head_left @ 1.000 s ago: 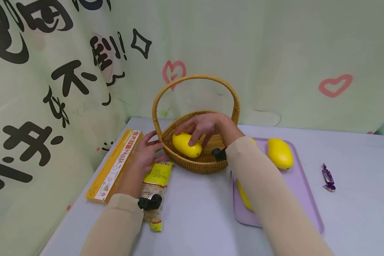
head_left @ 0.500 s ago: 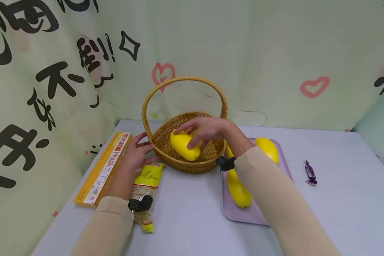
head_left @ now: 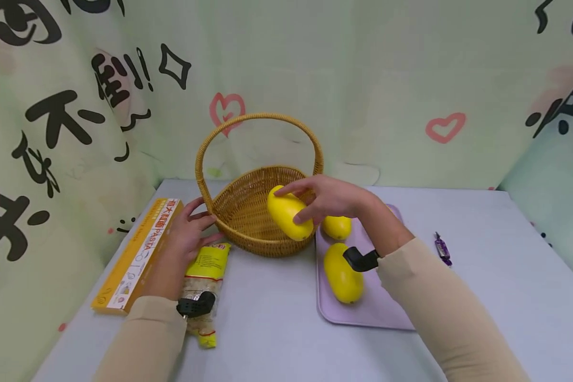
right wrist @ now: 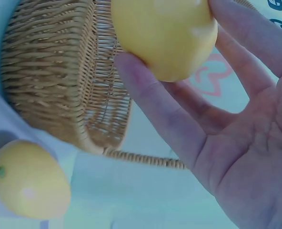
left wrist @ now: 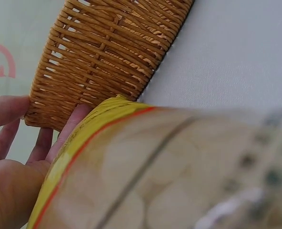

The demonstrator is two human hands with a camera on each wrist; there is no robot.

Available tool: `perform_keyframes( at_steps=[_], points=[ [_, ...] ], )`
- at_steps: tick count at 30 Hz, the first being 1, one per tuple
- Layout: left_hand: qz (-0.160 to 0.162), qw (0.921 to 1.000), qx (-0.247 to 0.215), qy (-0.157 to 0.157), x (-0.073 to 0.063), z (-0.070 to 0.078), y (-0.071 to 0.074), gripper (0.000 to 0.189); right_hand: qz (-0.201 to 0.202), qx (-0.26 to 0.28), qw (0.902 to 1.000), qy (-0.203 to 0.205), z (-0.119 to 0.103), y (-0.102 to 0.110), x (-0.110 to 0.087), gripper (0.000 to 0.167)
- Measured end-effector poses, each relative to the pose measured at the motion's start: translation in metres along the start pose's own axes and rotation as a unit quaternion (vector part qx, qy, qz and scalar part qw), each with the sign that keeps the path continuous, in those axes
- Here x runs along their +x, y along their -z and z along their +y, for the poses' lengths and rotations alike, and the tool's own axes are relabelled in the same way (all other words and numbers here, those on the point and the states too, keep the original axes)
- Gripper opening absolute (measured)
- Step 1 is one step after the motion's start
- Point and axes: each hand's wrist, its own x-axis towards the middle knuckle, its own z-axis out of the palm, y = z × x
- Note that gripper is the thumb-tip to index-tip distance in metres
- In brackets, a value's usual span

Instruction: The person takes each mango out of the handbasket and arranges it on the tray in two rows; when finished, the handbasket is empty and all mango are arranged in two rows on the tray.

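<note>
My right hand (head_left: 336,199) grips a yellow mango (head_left: 285,213) between thumb and fingers, above the right front rim of the wicker basket (head_left: 253,245). In the right wrist view, this mango (right wrist: 167,38) shows beside the basket's wall (right wrist: 45,71), pinched at the fingertips. My left hand (head_left: 188,231) touches the basket's left end. The left wrist view shows its fingers (left wrist: 74,119) extended against the weave. Two more mangoes lie on the purple tray (head_left: 334,314): one nearer the basket (head_left: 336,227), one closer to me (head_left: 344,276).
Under my left forearm lies a clear and yellow food bag (head_left: 210,265). A yellow pasta box (head_left: 136,254) lies along the table's left side. A purple wrapped candy (head_left: 442,249) is right of the tray. Behind the table hangs a printed curtain (head_left: 363,90).
My right hand has lifted the mango from inside the basket and carried it rightward to the rim. My left hand stays at the basket's left end. The head view has turned right.
</note>
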Motion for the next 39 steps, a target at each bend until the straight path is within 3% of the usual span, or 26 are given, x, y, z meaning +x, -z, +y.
perform_keyframes(
  at_steps=[9,20,27,39],
  points=[
    [0.010,0.9999,0.002,0.010,0.001,0.000,-0.001,0.067,0.059,0.048,0.9966,-0.032,0.016,-0.005,-0.024,0.062],
    [0.013,0.9998,0.000,0.014,0.001,0.001,0.000,0.068,0.112,0.121,0.9848,-0.055,0.017,-0.014,-0.057,0.065],
    [0.013,0.9998,0.001,0.016,0.000,0.002,0.002,0.069,0.134,0.078,0.9859,-0.063,0.021,-0.016,-0.078,0.065],
    [0.007,0.9997,0.005,0.022,-0.001,0.002,0.000,0.070,0.162,0.080,0.9803,-0.081,0.045,-0.020,-0.115,0.067]
  ],
)
